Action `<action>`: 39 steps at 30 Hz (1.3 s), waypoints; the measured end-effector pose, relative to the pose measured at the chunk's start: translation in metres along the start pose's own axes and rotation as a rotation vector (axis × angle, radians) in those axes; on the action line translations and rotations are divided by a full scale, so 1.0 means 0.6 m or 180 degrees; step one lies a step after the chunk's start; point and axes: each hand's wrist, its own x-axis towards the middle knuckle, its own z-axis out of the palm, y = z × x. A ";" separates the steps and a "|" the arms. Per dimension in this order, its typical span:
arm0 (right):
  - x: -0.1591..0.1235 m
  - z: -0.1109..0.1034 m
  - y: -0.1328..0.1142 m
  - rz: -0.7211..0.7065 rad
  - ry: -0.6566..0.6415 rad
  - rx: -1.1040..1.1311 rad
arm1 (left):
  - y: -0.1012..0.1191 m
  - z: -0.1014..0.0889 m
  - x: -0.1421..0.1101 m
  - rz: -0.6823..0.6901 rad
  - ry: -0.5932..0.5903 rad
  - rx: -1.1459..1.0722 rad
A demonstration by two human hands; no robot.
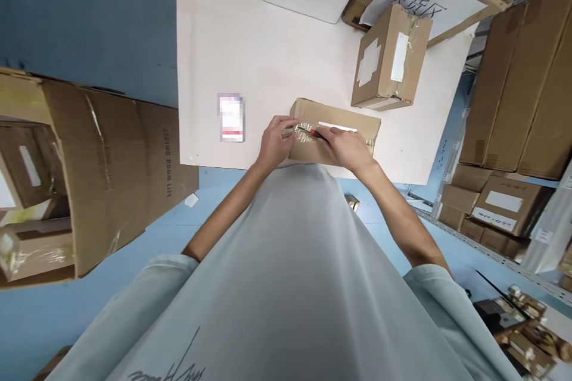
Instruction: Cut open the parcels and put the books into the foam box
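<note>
Right hand (351, 146) is pinching a cutter (316, 134) at box (333, 112) tape (304, 136), seemingly needing steadiness; left hand (274, 141) is curling fingers at its nine-o'clock end

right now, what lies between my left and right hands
Between the left hand and the right hand, the head view shows a red-and-black tool over clear tape on a cardboard box.

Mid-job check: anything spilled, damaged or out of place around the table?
One oddity: a white scrap lies on the floor by the big open carton, looking like litter. I see no spill or clear damage.
</note>
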 end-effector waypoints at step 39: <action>-0.132 0.000 0.239 0.0502 -0.0913 -0.0959 | 0.008 0.012 -0.002 -0.0350 0.0500 0.0113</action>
